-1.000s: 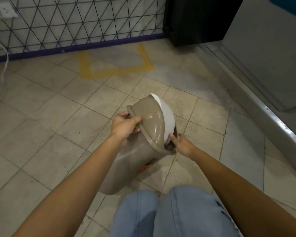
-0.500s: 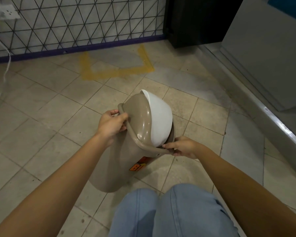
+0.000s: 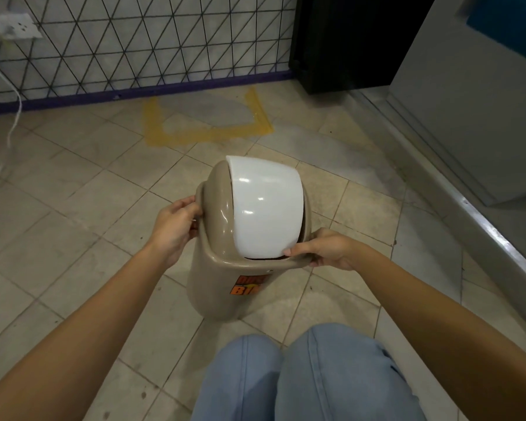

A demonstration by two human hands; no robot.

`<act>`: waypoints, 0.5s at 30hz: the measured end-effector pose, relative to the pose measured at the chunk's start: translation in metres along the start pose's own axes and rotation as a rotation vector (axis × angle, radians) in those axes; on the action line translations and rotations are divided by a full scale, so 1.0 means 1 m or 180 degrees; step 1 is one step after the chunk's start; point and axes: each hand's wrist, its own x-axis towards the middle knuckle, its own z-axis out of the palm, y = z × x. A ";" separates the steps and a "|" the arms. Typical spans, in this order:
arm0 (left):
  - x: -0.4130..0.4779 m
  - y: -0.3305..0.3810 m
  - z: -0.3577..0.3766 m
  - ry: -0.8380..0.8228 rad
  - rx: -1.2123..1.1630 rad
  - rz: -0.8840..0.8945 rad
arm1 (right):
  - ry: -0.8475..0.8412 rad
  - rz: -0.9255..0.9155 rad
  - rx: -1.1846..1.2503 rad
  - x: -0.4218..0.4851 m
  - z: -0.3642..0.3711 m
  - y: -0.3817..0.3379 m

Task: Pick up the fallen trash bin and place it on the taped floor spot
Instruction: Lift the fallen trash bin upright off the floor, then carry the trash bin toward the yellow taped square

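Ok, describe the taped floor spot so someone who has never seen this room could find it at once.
Start at the wall with the black triangle-pattern grid and its purple baseboard. On the tiled floor just below it, left of the black cabinet, lies the taped floor spot. It is the only yellow marking on the beige tiles: a worn outline open toward the wall, beyond the trash bin.

Beige tile floor (image 3: 73,244), scuffed, w/ a pale grey patch near the back. Wire grid panel (image 3: 140,41) stands along the back wall, purple strip (image 3: 164,91) at its base. White socket (image 3: 14,25) top left; white cable (image 3: 12,126) hangs from it down to the floor. Black cabinet (image 3: 346,41) top centre-right. Grey unit (image 3: 474,95) at right, metal ledge (image 3: 483,226) below it.
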 end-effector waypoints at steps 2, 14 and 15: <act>-0.001 -0.003 -0.001 -0.0060 0.0042 0.0001 | 0.0095 0.0020 -0.0105 -0.003 -0.001 -0.005; -0.009 -0.020 0.000 0.0026 0.0216 -0.0100 | 0.0596 -0.0079 -0.0654 -0.017 0.010 -0.007; -0.008 -0.021 -0.002 0.0052 0.0220 -0.0106 | 0.0618 -0.0104 -0.0665 -0.017 0.013 -0.005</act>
